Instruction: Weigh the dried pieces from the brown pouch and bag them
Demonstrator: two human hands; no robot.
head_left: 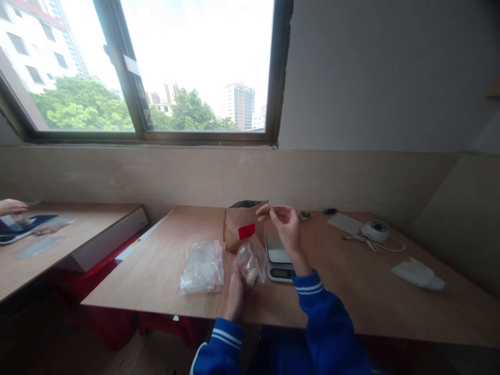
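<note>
Holding a small clear plastic bag (252,263) upright at the near edge of the bench (351,291), the left hand (235,294) grips the bag from below, with a pale rounded piece already lying in its bottom. The right hand (288,225), raised above the digital scale (278,258), pinches a light brown, dried-looking piece (263,210) between its fingertips, just over the open top of the brown paper bag (242,225). Both sleeves are blue with white stripes at the cuffs.

The brown paper bag, marked with a red label (246,230), stands directly behind the clear bag and just left of the scale. A stack of empty zip bags (202,267) with red seal strips lies flat to the left of the paper bag, near the bench's front edge. To the right of the scale, well apart, a round white device (375,229) with a trailing cable sits near the far wall, a white sheet (344,223) beside it, and a crumpled white bundle (417,274) lies farther right. Small dark items rest behind the scale by the wall; they are too small to identify.

Far to the left of the paper bag, on a separate bench (78,234), another person's hand (11,207) rests over a blue item. A window (175,67) above shows trees and tower blocks.
</note>
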